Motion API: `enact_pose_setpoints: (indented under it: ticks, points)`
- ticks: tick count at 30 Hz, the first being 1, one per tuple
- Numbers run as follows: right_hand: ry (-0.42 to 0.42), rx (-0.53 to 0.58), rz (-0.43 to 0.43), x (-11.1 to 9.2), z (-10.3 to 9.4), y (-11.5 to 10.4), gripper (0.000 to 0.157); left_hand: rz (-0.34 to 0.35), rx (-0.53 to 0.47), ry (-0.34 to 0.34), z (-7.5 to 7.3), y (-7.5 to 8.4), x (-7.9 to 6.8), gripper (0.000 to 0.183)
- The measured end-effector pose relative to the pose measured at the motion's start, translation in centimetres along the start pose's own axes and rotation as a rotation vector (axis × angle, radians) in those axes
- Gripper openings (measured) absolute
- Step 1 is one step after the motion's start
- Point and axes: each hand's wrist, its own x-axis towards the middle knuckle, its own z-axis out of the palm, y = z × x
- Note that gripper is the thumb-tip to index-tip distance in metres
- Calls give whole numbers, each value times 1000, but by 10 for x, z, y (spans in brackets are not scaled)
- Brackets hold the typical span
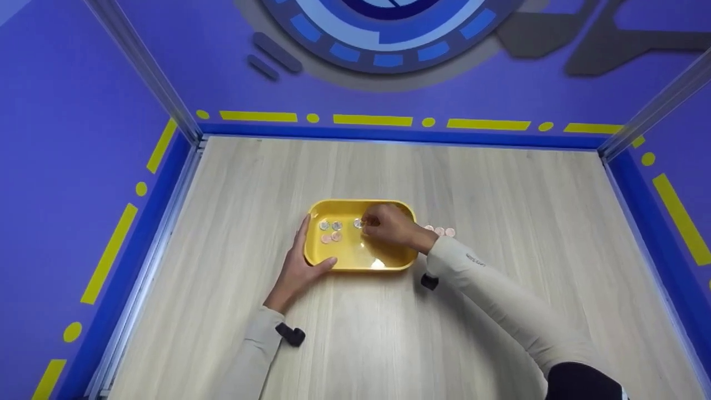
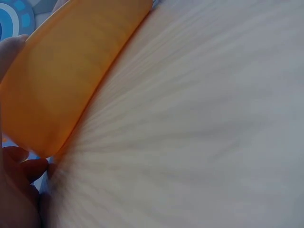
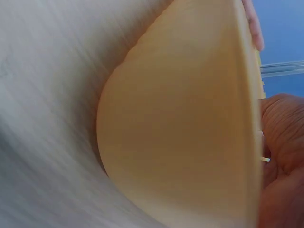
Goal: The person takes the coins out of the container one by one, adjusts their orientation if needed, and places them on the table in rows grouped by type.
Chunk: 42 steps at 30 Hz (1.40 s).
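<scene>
A yellow tray (image 1: 355,262) sits on the table. My left hand (image 1: 300,272) grips its left end, thumb over the front rim and fingers along the outer side. In the left wrist view, those fingers lie against the tray's orange-looking wall (image 2: 66,71). Inside, two silver coins (image 1: 330,225) lie above two copper coins (image 1: 331,237). My right hand (image 1: 389,223) reaches over the right end with curled fingers, its fingertips pinching another silver coin (image 1: 358,223). The right wrist view mostly shows the tray's outer wall (image 3: 175,114), the right hand (image 3: 285,147) beyond its rim.
Three copper coins (image 1: 440,231) lie in a row on the table just right of the tray, partly behind the right wrist. The pale wood table (image 1: 250,189) is bounded by blue panels (image 1: 211,83) at the back and sides.
</scene>
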Motion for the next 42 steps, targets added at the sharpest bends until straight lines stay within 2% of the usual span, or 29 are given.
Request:
enact_pose_setpoints:
  ticks: [4,8,12,17,20,33,38,42]
  points:
    - [-33,19,33,5,7,1,19,8,0,0,0,0,1,120]
    - [-38,-8,-55,6,12,3,8,20,12,2,0,0,2,119]
    - [-66,-9,-109,4,12,1,8,29,21,2,-1,-1,1,120]
    - [-152,-21,-106,-2,8,-3,21,21,33,1,-2,1,2,121]
    - [-171,-30,-108,-3,7,-5,23,17,36,0,-2,1,2,121]
    - [-97,-35,-42,3,18,-2,14,5,20,2,0,-1,0,119]
    - [-70,-59,-73,5,23,4,12,25,19,7,0,-1,0,118]
    - [-85,-75,-53,5,21,1,15,32,24,5,-1,-1,2,118]
